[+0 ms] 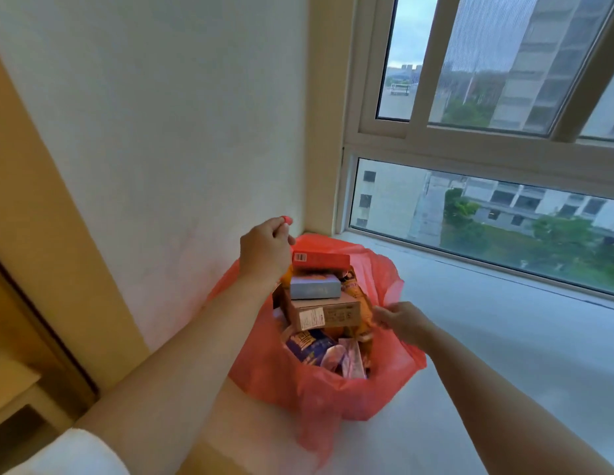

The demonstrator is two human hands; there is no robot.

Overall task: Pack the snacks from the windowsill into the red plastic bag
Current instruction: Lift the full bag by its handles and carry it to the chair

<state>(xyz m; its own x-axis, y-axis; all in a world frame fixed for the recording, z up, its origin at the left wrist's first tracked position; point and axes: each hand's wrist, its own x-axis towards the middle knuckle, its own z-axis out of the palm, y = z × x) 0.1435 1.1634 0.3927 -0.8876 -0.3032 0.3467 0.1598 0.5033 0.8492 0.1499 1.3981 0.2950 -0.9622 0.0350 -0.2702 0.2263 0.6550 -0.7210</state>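
Inside red bag point(319, 395), stacked snacks point(324, 303).

No wording can be read. A white barcode patch sits on the end of the red rectangular carton point(321, 261), and a white printed label point(311, 318) on the brown cardboard box point(324, 311) shows lines too blurred to make out.

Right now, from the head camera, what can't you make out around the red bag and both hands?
- Bottom of the red bag: hidden by the boxes and packets piled inside.
- Labels on the brown box and blue packet: too small and blurred.
- Left hand: closed on a bit of red; the rest is hidden.
- Right hand fingertips: motion-blurred at the bag rim.
- Windowsill to the right: cut off by the frame edge.
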